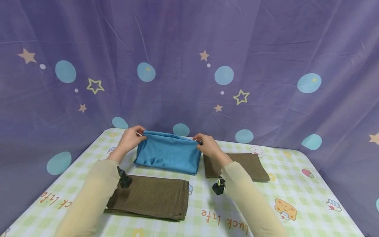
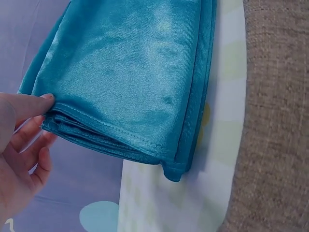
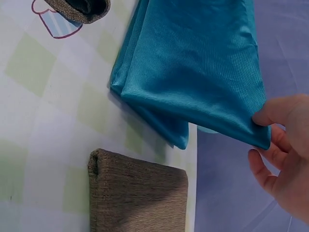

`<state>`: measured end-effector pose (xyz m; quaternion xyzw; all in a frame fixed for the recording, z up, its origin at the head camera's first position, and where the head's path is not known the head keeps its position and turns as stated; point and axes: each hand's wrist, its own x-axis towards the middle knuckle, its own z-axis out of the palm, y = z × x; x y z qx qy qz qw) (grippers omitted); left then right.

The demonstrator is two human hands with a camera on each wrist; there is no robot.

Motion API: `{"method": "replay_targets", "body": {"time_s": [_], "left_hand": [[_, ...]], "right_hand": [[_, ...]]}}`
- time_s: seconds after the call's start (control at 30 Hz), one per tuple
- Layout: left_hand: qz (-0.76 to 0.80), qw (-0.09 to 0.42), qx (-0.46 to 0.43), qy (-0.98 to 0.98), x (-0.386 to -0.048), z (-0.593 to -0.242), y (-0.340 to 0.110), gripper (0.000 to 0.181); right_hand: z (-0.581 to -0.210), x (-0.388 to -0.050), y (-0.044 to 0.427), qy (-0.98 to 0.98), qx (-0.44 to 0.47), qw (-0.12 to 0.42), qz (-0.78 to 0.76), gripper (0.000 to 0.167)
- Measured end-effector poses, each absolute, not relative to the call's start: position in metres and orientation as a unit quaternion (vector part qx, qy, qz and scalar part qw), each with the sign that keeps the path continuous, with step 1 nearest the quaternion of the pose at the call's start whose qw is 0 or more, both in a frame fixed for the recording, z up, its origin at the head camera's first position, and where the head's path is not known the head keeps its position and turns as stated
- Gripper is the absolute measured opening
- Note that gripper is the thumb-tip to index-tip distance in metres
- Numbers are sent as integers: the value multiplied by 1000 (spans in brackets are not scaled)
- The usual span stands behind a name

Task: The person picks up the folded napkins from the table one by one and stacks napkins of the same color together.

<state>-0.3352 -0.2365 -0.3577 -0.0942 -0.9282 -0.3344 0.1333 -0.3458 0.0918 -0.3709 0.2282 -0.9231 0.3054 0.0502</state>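
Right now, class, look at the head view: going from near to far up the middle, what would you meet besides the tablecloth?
Nearer folded brown cloth → blue cloth → purple curtain at the back.

Purple curtain [image 1: 180, 39] behind chk'd tblcloth [image 1: 311, 194]

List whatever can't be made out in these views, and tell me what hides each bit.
- Head view: left end of the near brown cloth, behind the left sleeve.
- Head view: part of the far brown cloth, behind the right forearm.
- Head view: back of the blue cloth, hidden by its front.
- Left wrist view: rest of the left hand, cut off by the left edge.
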Motion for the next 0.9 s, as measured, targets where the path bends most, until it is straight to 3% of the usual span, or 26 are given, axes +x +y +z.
{"method": "replay_targets", "body": {"time_s": [0.63,0.9], "left_hand": [[-341,122,-80,-929,-352,-377,-231,23],[-311,110,-93,-940,-350,-381,-226,25]], "right_hand": [[-399,-360,91,-934,170,63,308,23],[-411,-360,92,-937,186,53,292,25]]}}
